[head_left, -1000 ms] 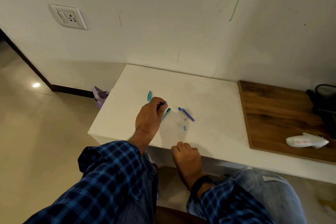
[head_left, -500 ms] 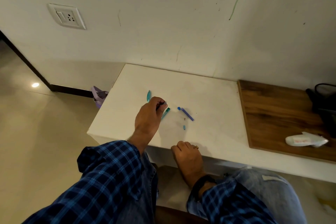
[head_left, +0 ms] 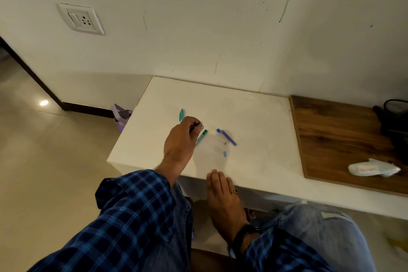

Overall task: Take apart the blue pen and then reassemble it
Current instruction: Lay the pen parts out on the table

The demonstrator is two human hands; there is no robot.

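Pen parts lie scattered on the white tabletop (head_left: 254,121). My left hand (head_left: 182,139) rests on the table and pinches a thin dark pen part (head_left: 194,126) between its fingertips. A teal barrel piece (head_left: 202,136) lies just right of that hand, and a teal cap (head_left: 181,114) lies just beyond it. Further right sit a blue-purple barrel (head_left: 228,137), a small blue piece (head_left: 218,130), a tiny dark piece (head_left: 225,143) and a small light-blue tip (head_left: 224,153). My right hand (head_left: 221,192) lies flat over the table's near edge, holding nothing.
A wooden board (head_left: 344,139) covers the table's right part, with a white crumpled wrapper (head_left: 373,168) and a black bag (head_left: 395,121) on it. A purple object (head_left: 121,115) stands on the floor left of the table. The wall rises right behind.
My left hand stays in place with the dark part. My right hand's fingers have straightened and lie flatter on the table edge.
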